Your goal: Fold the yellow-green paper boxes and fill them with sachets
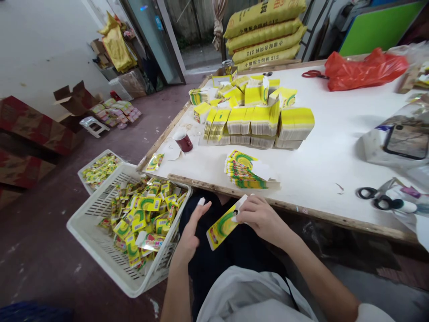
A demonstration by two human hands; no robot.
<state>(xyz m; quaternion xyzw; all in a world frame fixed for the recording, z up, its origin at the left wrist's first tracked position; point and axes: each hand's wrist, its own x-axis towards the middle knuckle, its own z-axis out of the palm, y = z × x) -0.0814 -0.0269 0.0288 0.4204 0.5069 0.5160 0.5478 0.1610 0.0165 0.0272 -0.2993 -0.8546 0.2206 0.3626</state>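
Note:
My right hand grips one end of a yellow and green printed card with a white edge, tilted above my lap. To the left of it, my left hand is off the card, fingers apart, with something white wrapped on one fingertip. A fanned stack of similar cards lies on the table just ahead. Beside my left arm stands a white plastic crate holding many small yellow packets.
Stacked bundles of yellow cards cover the table's far middle. A dark red mug stands at left. At right are scissors, a phone and a red plastic bag. A second crate sits behind the first.

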